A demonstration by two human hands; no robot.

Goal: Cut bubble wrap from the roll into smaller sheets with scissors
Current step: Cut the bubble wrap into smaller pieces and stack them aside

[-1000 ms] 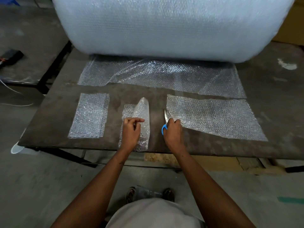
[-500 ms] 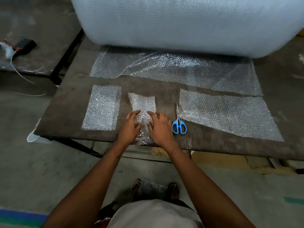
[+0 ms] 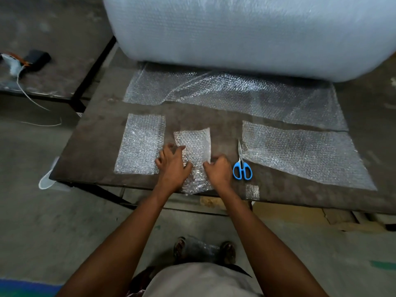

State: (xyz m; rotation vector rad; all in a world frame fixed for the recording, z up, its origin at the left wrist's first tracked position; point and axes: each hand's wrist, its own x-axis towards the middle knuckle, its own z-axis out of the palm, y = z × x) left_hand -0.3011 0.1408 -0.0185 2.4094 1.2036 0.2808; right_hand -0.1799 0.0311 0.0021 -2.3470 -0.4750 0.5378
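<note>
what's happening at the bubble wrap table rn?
A person is handling a small cut bubble wrap sheet at the table's near edge: left hand on it, right hand pinching its right edge. The blue-handled scissors lie unheld beside the right hand. Another cut sheet lies left.

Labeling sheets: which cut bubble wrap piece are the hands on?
The middle sheet, between the untouched left sheet and the scissors; left hand and right hand both hold it.
</note>
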